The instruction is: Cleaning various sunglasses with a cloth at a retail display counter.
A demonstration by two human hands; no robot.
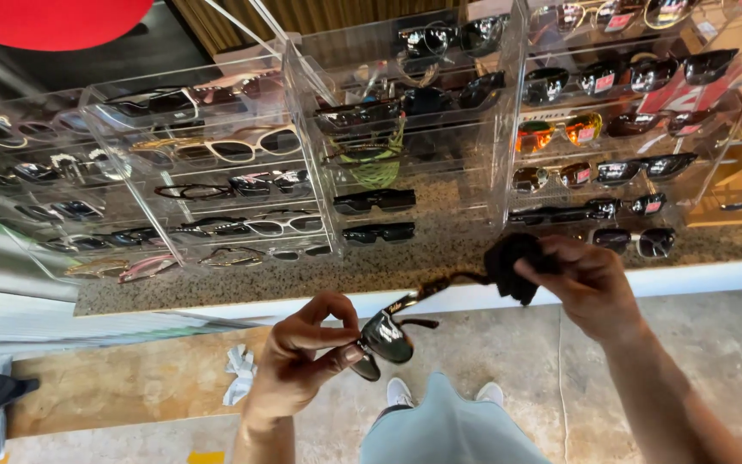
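Above the speckled stone table (440, 258), the left hand (298, 361) pinches light, fragile dark-lensed tortoiseshell-armed sunglasses (386, 337) by the frame edge, best off the scratchable lenses, while the right hand (590, 283) clenches a soft black cloth (508, 262) around one arm's tip.

1. Sunglasses (386, 337): dark grey lenses, tortoiseshell brown-black frame and arms.
2. Cloth (511, 265): plain black.
3. Tabletop (405, 262): speckled grey-brown granite pattern, white front edge.
4. Display racks (302, 129): clear acrylic; pairs inside mostly black, some white-framed, one pair with orange-red mirrored lenses (558, 131), red-pink tags on several.
5. Cord (377, 163) in middle rack: lime green.
6. Floor (714, 344): mottled tan-grey.
7. Shoes (401, 393): white.
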